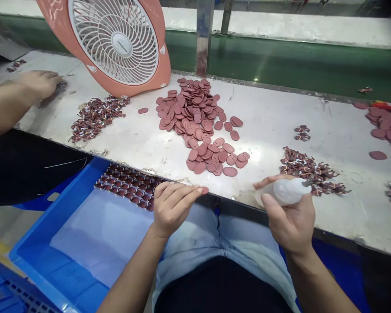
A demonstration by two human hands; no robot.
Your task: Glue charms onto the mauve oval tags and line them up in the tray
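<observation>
At the table's front edge my left hand [175, 204] has its fingers pressed together, with a small reddish oval piece [204, 190] at the fingertips. My right hand [291, 217] is wrapped round a white translucent squeeze bottle [285, 191], whose tip points right. Beyond my hands lies a heap of reddish oval pieces [195, 113], spreading toward the front edge. A pile of small dark brown wired parts [303, 167] is just behind the bottle. Another such pile [96, 117] lies left of the oval heap.
An orange fan [120, 43] stands at the back left. Below the table, a blue bin [35, 243] holds a white sheet [91, 234] and rows of assembled brown pieces [130, 186]. Another person's hand [41, 84] rests at the far left. More oval pieces [386, 126] lie far right.
</observation>
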